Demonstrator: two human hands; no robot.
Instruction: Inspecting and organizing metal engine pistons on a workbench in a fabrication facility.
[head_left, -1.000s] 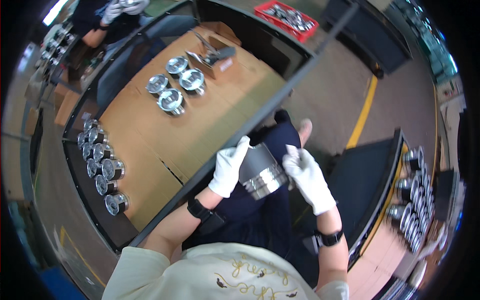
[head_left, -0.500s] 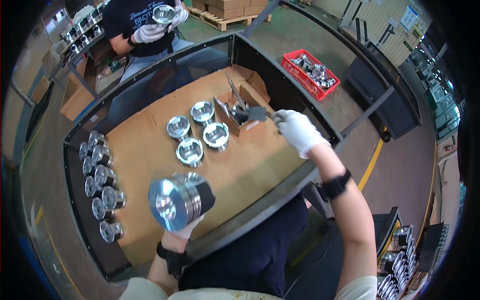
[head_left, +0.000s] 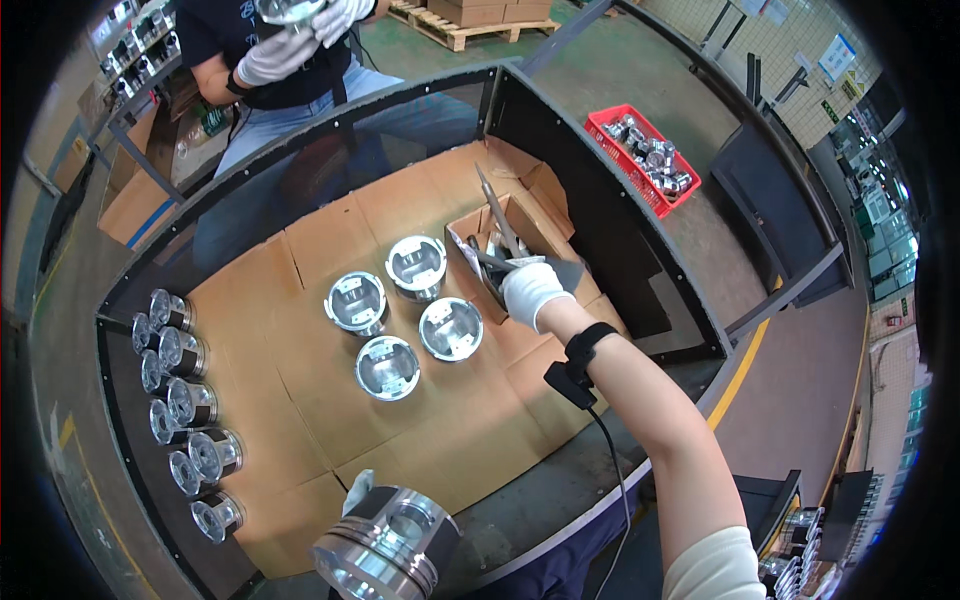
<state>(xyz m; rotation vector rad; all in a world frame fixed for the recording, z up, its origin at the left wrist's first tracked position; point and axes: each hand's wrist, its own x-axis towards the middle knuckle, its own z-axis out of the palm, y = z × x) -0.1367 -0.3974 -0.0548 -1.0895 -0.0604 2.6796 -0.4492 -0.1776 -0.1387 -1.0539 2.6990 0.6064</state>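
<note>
My left hand (head_left: 358, 492) is gloved in white and closed round a silver-and-black engine piston (head_left: 385, 545) at the lower edge. Most of that hand is hidden behind the piston. My right hand (head_left: 536, 292), also white-gloved, is closed at the near side of a small cardboard box (head_left: 540, 238). A dark flat-bladed tool (head_left: 566, 273) shows beside its fingers; the grip itself is partly hidden. A pointed metal tool (head_left: 497, 210) leans up out of the box. Left of the box, several upright pistons (head_left: 388, 367) stand in a cluster on the cardboard sheet (head_left: 300, 400).
More pistons (head_left: 190, 402) line the left side of the black-walled bench (head_left: 600, 200). Across it a person (head_left: 270, 65) in white gloves holds a piston. A red crate (head_left: 640, 165) of metal parts sits on the floor. A cable (head_left: 615, 480) hangs from my right wrist strap.
My right hand has moved left and nearer to me, to the box, with the dark tool. My left hand has lowered the piston toward the bottom edge and tilted it. The view has shifted.
</note>
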